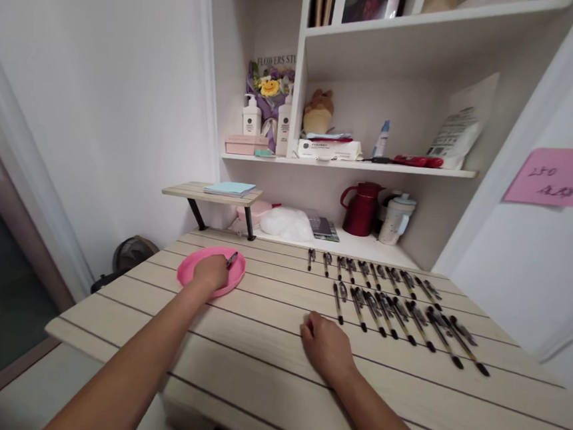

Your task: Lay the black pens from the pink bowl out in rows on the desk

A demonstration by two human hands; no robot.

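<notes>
A single pen (231,259) is held in the fingers of the left hand (210,272), directly over the pink plate (187,268) at the left of the wooden table (264,360); whether its tip touches the plate cannot be told; the step in hand appears to be the placing of one pen into that plate; the right hand (326,347) rests on the table, fingers loosely curled and holding nothing, just short of the near row of pens (398,318); a far row of pens (369,270) lies beyond it, all side by side; the next move, by judgement, calls for a clean release over the plate and a precise pinch on a thin pen without disturbing its neighbours.
</notes>
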